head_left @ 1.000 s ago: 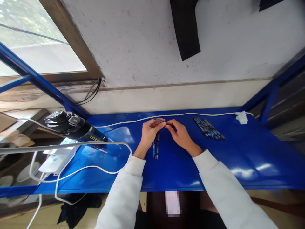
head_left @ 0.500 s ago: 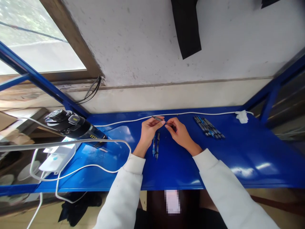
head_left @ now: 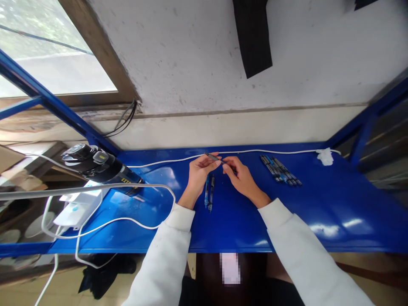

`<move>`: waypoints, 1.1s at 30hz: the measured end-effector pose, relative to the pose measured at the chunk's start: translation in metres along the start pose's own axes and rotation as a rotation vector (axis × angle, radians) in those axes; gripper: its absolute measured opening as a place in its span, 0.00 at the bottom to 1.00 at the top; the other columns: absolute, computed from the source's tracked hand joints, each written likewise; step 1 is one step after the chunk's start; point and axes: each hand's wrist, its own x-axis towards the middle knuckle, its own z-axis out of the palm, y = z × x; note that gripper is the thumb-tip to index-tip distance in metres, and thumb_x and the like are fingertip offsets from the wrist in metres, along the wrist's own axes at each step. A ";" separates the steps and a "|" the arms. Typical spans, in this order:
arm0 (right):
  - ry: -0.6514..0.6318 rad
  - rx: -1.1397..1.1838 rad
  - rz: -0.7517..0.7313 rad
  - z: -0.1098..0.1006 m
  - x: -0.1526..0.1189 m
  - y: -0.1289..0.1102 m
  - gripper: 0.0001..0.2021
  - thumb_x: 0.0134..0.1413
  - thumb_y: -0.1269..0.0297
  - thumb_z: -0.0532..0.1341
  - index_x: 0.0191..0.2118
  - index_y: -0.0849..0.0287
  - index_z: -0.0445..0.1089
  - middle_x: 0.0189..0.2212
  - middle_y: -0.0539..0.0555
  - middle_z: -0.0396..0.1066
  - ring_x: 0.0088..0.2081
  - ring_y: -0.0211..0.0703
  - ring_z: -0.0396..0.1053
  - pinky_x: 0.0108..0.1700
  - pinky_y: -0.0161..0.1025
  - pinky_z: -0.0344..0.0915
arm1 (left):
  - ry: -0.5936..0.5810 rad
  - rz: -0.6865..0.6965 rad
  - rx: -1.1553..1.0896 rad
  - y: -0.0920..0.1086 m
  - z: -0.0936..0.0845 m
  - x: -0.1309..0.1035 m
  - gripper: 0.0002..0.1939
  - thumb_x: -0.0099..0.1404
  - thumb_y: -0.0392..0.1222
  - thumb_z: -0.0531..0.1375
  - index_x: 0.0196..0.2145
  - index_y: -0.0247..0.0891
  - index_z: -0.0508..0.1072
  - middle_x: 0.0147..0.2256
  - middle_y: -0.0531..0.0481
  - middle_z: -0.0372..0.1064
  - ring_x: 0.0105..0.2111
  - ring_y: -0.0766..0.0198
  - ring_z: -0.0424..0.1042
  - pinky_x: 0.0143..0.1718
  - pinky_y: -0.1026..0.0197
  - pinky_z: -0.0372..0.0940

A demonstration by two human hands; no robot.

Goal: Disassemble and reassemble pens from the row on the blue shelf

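Note:
My left hand (head_left: pixel 198 173) pinches a slim grey pen barrel (head_left: pixel 211 157) above the blue metal shelf (head_left: pixel 236 216). My right hand (head_left: pixel 241 176) meets it from the right, its fingertips closed on a small dark pen part at the barrel's tip; the part is mostly hidden by the fingers. Two blue pens (head_left: pixel 209 192) lie side by side on the shelf just below and between my hands. A row of several dark and blue pens (head_left: pixel 279 170) lies to the right of my right hand.
A white cable (head_left: pixel 178 160) runs along the shelf's back edge to a white wad (head_left: pixel 325 156) at the right. At the left lie a black bottle (head_left: pixel 98 166), a white power strip (head_left: pixel 75 209) and looping white cords (head_left: pixel 127 221). The wall stands close behind.
The hands have hardly moved. The barrel in my left hand has tilted slightly and my right fingers have slid a little along its tip.

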 end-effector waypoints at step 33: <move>0.027 0.803 0.436 -0.002 0.010 -0.013 0.19 0.59 0.45 0.78 0.36 0.58 0.82 0.23 0.49 0.73 0.20 0.33 0.59 0.24 0.38 0.51 | 0.057 0.002 -0.062 0.006 -0.001 -0.002 0.18 0.57 0.42 0.82 0.44 0.40 0.88 0.45 0.43 0.88 0.47 0.53 0.87 0.60 0.50 0.74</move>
